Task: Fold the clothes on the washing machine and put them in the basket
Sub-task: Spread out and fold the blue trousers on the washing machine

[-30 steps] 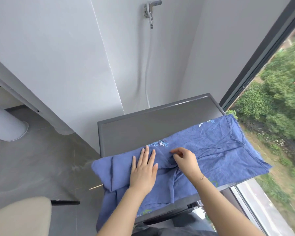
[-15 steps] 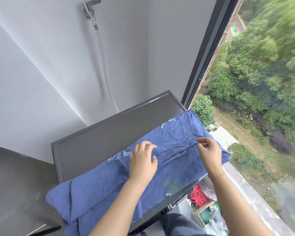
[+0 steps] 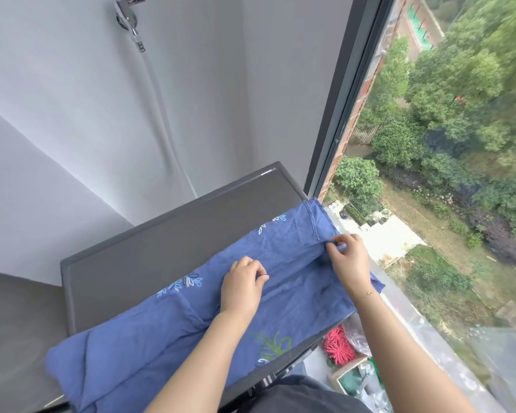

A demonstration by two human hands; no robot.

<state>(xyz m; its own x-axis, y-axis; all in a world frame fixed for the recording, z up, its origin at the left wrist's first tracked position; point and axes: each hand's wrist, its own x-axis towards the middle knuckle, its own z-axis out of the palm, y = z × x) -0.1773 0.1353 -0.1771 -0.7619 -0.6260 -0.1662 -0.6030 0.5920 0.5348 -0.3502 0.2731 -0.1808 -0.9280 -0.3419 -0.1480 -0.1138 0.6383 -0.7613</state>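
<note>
Single head view, looking steeply down, close over washing machine (image 3: 149, 257) top, window (image 3: 429, 144) rightward

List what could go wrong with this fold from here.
1. The blue garment overhangs the washing machine at its near-left corner, so a tug may slide it off.
2. The right hand pinches only a small bit of seam, which may slip.
3. The left hand bunches cloth, which may set wrinkles.

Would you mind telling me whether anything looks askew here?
The blue garment lies crooked across the washer; its near-left end droops over the front edge. The left hand and right hand each pinch it. No damage shows.
</note>
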